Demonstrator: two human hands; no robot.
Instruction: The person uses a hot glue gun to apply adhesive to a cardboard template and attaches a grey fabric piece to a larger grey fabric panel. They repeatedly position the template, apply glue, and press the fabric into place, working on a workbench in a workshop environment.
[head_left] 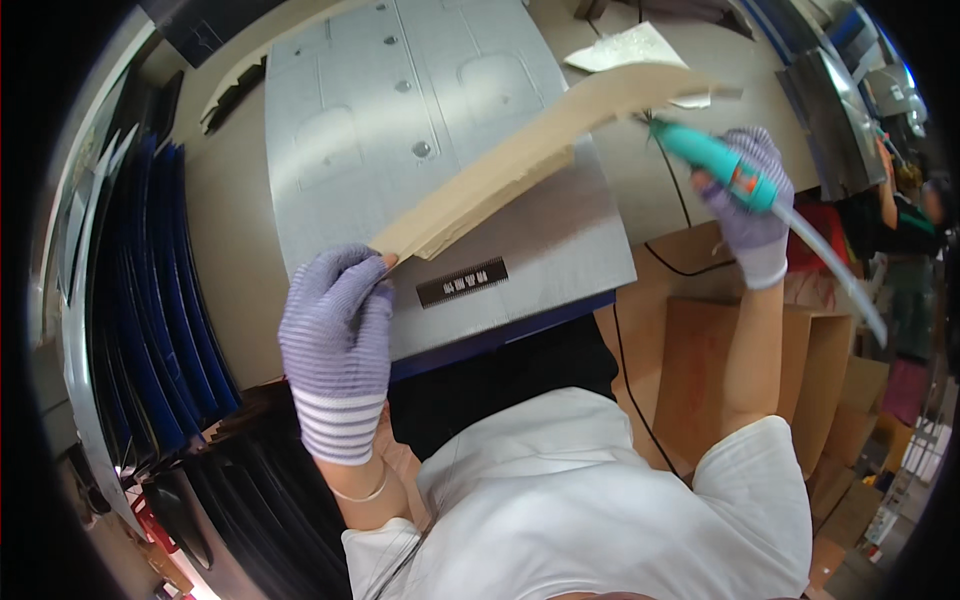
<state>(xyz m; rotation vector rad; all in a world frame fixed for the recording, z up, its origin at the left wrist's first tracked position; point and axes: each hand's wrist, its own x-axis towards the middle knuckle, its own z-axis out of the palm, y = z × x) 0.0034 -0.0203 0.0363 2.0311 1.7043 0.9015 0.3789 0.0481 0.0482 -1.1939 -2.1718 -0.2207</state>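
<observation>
My left hand (340,325), in a purple striped glove, pinches the near end of a long beige cardboard strip (520,150). The strip slants up to the right above a large silver metal panel (350,120) and has a narrower piece layered along its lower edge. My right hand (750,195), gloved the same way with fingertips bare, is wrapped round a teal hot glue gun (700,150). A long whitish glue stick (835,270) runs out of its rear. The gun's nozzle is close to the strip's far end; whether they touch I cannot tell. A dark label (463,283) lies on the panel.
A white sheet (630,48) with glossy blobs lies on the table (225,190) at the back. Dark blue panels (165,290) stand in a row at the left. A black cable (625,370) hangs near the right, beside cardboard boxes (695,360). Another person (890,200) is at far right.
</observation>
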